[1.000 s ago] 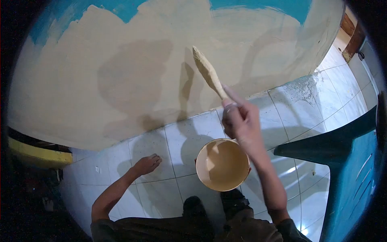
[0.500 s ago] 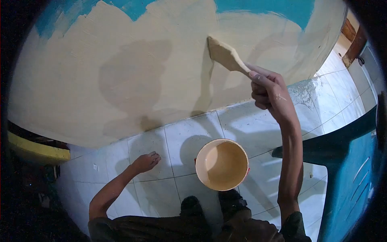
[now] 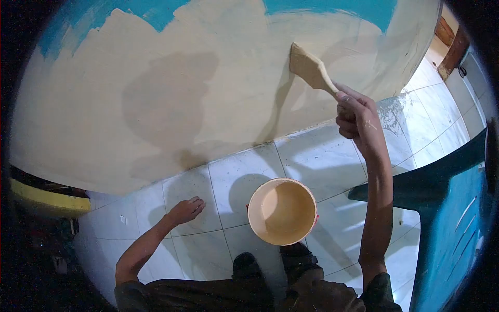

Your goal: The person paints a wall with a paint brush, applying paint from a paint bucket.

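Observation:
My right hand (image 3: 357, 113) grips the handle of a wide paintbrush (image 3: 311, 67), which is coated in cream paint. The brush's bristle end touches the wall (image 3: 228, 104), where cream paint covers most of the blue. My left hand (image 3: 187, 210) hangs low over the floor, fingers loosely curled together, with nothing visible in it. Between my arms, near my feet, stands a round bucket (image 3: 282, 211) with cream paint inside.
A teal plastic chair (image 3: 442, 213) stands close to my right arm. White floor tiles (image 3: 200, 255) lie under my feet. At the left is a yellow curved edge (image 3: 49, 198) beside dark clutter. Bare blue patches (image 3: 332, 7) show along the wall's top.
My right hand has moved the paintbrush to the right along the wall. My left hand stays nearly where it was. The view has shifted slightly.

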The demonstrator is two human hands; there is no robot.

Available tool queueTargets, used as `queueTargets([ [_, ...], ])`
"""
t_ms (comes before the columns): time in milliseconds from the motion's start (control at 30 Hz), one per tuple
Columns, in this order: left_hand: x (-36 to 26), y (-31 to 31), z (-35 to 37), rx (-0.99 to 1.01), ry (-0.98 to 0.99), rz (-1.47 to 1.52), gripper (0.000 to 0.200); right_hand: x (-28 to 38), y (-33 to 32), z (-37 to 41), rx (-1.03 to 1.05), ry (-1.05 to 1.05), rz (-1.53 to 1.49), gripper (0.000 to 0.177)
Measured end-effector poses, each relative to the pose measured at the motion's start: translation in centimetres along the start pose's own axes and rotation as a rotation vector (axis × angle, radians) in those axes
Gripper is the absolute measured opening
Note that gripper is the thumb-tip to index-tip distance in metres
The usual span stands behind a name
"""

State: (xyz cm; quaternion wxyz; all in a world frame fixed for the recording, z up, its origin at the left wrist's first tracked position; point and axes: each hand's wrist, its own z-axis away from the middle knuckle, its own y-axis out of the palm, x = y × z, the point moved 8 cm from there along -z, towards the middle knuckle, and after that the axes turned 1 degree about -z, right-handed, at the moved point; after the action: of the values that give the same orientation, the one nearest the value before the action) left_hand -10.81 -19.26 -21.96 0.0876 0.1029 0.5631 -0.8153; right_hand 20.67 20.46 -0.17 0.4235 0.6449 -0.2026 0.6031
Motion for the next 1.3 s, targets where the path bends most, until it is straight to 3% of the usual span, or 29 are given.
queueTargets([
  [267,-1.1,-1.4,-0.4,0.027,-0.079,0.089,0.026,-0.2,-1.4,0.1,-0.086,-0.077,0.001,0.041],
  [367,-0.6,-0.8,-0.1,0.041,-0.119,0.067,0.027,0.3,-0.2,2.1,-0.247,-0.202,0.128,0.041],
  [433,-0.4,-0.5,-0.1,-0.008,-0.040,0.046,0.026,-0.8,0.8,2.1,-0.320,-0.316,0.159,0.040],
  [533,-0.5,-0.7,-0.5,0.012,-0.073,0.066,0.026,-2.3,3.7,1.2,-0.275,-0.305,0.420,0.040],
  [633,-0.9,-1.4,-0.7,-0.026,-0.061,0.054,0.025,-2.4,5.2,1.9,-0.276,-0.319,0.175,0.040],
  [767,-0.1,-0.5,-0.3,-0.008,-0.055,0.070,0.024,-3.3,8.1,2.9,-0.222,-0.273,0.308,0.040],
  [867,-0.5,-0.3,0.3,-0.034,-0.001,0.016,0.024,-4.1,9.5,3.3,-0.253,-0.318,0.237,0.041],
  [933,-0.3,-0.3,0.3,0.025,-0.091,0.070,0.024,-3.9,9.7,3.6,-0.269,-0.341,0.206,0.042],
  [1000,-0.3,-0.3,0.4,0.016,-0.077,0.052,0.024,-4.0,11.3,3.3,-0.077,-0.262,0.275,0.042],
  [1033,-0.4,-0.4,0.3,0.004,-0.065,0.036,0.024,-4.1,11.3,3.4,-0.077,-0.265,0.276,0.042],
  [1100,-0.5,-0.7,0.3,-0.006,-0.075,0.047,0.023,-4.7,12.0,3.7,0.072,-0.226,0.159,0.040],
  [1133,-0.6,-0.9,0.3,-0.010,-0.088,0.057,0.023,-4.4,11.6,3.6,0.073,-0.222,0.162,0.040],
  [1200,-0.4,-0.7,0.4,-0.019,-0.063,0.046,0.023,-5.2,10.7,2.3,0.145,0.080,0.065,0.035],
  [1300,-0.5,-1.2,0.6,-0.049,-0.031,0.024,0.024,-3.4,6.9,-0.2,0.145,0.080,-0.098,0.033],
])
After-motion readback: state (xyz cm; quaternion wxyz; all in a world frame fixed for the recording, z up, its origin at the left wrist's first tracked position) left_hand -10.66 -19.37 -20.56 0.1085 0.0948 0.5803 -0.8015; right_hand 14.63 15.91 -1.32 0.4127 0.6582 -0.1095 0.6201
